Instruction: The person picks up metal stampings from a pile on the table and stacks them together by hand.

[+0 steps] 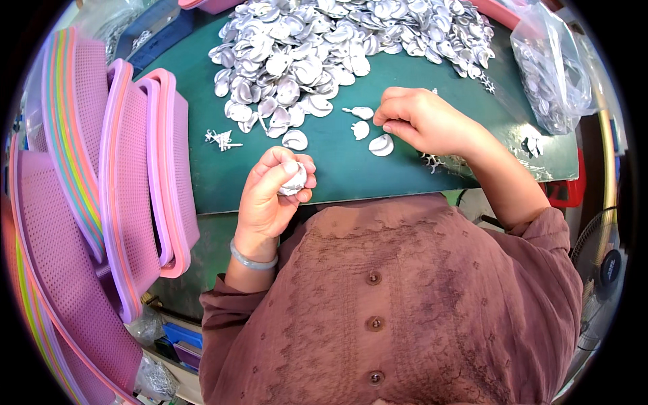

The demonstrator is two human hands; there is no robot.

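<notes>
item: left hand [273,192], curled into a loose fist, thumb and fingers closed around a small stack of pale silver-grey, rounded shell-like metal pieces [294,180]; held just above the near edge of the dark green table top [337,169]. a grey-green bangle [251,260] sits on the wrist.

item: right hand [422,121], palm down on the table, fingers bent and drawn together, fingertips pinching at or touching a loose piece; whether it has one lifted, cannot tell.

item: three loose silver-grey pieces [370,131], lying flat on the green surface just left of and below the right fingertips, apart from one another.

item: large heap of the same silver-grey pieces [324,47], spread across the far half of the table, its near edge close to the loose ones.

item: small silver branched metal offcut [221,140], lying alone on the table, left of the heap's near edge.

item: clear plastic bag [550,74] holding more silver pieces, at the table's right end.

item: stack of pink and purple perforated plastic trays [145,175], standing on edge along the left side, touching the table's left edge.

item: brownish-mauve buttoned blouse [391,297], worn by the person, filling the lower middle.

item: electric fan [601,266], partly seen at the lower right rim.
</notes>
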